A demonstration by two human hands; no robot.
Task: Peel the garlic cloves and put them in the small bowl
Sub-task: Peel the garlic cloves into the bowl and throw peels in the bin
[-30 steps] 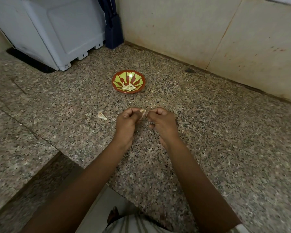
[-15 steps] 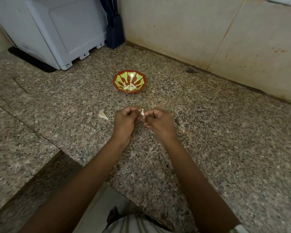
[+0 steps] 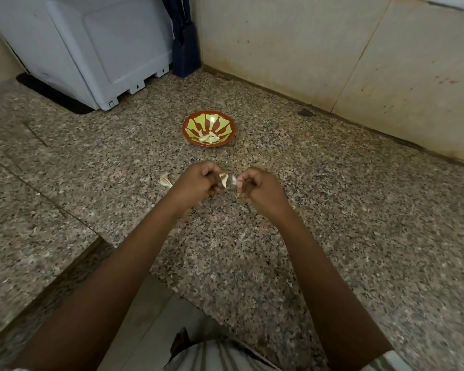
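Counter spreads wide around left hand and right hand pinching garlic.

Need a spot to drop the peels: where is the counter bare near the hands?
The widest bare counter lies right of the right hand, out to the wall. Another patch runs left of the small bowl toward the white appliance. Crowded: the narrow strip between bowl and hands, and beside the left hand, where a loose garlic piece lies.
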